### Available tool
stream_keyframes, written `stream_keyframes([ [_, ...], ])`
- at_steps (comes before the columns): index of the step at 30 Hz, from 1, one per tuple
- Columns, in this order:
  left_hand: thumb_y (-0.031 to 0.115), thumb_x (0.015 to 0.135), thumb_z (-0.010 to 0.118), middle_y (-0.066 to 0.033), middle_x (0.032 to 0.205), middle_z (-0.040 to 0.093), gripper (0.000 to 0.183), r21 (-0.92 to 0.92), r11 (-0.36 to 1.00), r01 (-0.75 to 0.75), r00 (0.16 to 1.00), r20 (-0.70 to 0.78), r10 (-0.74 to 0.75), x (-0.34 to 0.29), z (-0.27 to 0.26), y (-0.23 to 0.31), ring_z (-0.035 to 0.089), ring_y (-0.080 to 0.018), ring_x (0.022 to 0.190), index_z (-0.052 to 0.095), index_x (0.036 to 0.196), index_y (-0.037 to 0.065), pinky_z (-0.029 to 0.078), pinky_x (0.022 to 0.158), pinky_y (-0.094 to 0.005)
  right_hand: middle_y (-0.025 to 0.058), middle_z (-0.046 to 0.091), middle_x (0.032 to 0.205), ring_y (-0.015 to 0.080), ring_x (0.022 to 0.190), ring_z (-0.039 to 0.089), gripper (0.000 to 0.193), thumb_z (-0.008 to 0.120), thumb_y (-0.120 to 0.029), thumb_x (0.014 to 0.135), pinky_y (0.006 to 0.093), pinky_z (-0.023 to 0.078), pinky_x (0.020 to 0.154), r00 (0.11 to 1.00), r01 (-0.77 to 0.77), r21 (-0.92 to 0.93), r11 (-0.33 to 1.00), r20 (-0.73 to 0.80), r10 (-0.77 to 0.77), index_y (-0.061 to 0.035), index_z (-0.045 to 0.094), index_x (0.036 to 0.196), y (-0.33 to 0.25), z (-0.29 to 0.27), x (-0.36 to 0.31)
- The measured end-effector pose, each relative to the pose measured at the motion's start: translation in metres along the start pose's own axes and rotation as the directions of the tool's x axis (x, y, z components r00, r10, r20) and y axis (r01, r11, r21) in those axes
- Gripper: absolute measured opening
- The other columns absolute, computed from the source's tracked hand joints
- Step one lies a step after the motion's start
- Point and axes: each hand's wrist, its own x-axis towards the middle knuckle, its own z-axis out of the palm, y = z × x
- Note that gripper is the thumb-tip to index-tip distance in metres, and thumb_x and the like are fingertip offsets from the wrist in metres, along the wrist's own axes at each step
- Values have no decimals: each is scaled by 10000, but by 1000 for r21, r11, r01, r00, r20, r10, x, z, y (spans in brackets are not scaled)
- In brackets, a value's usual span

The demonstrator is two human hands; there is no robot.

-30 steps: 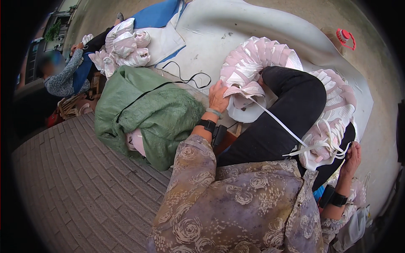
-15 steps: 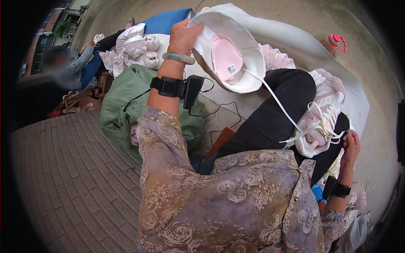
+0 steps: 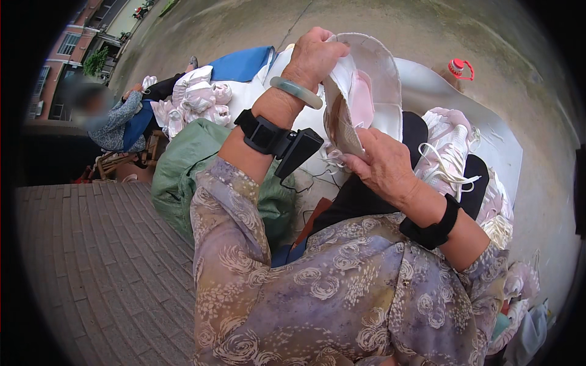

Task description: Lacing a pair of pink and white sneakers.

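Right hand's move: since the earlier frame the right hand [image 3: 387,165] has swung inward from beside the laced shoe [image 3: 436,174] to the white piece [image 3: 381,67], which now shows its mouth more edge-on.
White sheet [image 3: 503,149]: spread on the ground ahead, with a pile of pink-and-white shoes [image 3: 198,97] by its left edge.
Green sack [image 3: 183,161]: bulging, left of the lap, partly behind the left forearm.
Left arm: raised forward, elbow bent; the left hand [image 3: 316,56] curls its fingers over the piece's upper left rim.
Right arm: angled inward over the lap, thumb and fingers pinching the piece's near lower edge.
White piece: held up between both hands, to the right of the left one and mostly above the right one, pink within.
Laced shoe: on the lap, right of the right hand, not held, laces loose.
Red-capped bottle [image 3: 457,69]: just beyond the sheet's far edge.
Pale bangle [image 3: 297,93]: around the left wrist.
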Motion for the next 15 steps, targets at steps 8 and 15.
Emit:
stream_keyframes([
  [8, 505, 810, 578, -150, 1064, 552, 716, -282, 954, 102, 947, 321, -6, -33, 7, -71, 534, -221, 1017, 349, 1289, 24, 405, 905, -306, 84, 643, 930, 145, 776, 622, 303, 578, -227, 866, 272, 495, 722, 697, -604, 785, 137, 437, 569, 5, 587, 1060, 29, -3, 5],
  [15, 545, 813, 509, -227, 1278, 419, 713, 669, 743, -35, 999, 39, 12, -38, 0, -134, 405, -382, 1166, 404, 1270, 9, 334, 965, -423, 87, 621, 978, 157, 879, 603, 275, 556, -185, 876, 299, 475, 796, 746, -324, 945, 33, 234, 623, 16, 555, 1065, 31, -51, -9],
])
